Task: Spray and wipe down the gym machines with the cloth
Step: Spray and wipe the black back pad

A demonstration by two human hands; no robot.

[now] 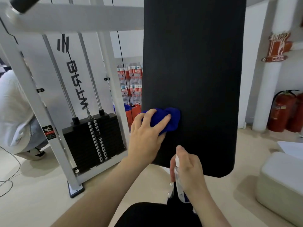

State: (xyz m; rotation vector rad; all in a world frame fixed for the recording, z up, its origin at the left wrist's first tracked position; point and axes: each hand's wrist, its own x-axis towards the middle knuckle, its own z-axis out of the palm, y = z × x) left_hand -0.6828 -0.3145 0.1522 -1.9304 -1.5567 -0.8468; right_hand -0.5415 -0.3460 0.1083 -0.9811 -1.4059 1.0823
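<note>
A tall black padded backrest [193,63] of a gym machine fills the middle of the head view. My left hand [146,133] presses a bunched blue cloth [170,120] against the pad's lower left part. My right hand [188,169] holds a small clear spray bottle [179,182] just below the pad's lower edge, its white nozzle up beside my thumb. The bottle's lower end with a blue label sticks out under my palm.
The white machine frame [29,95] with a black weight stack [93,140] stands at left. A crouching person in white [11,112] is at far left beside floor cables. Red fire extinguishers [283,112] stand at right, a white cushioned block [282,185] at lower right.
</note>
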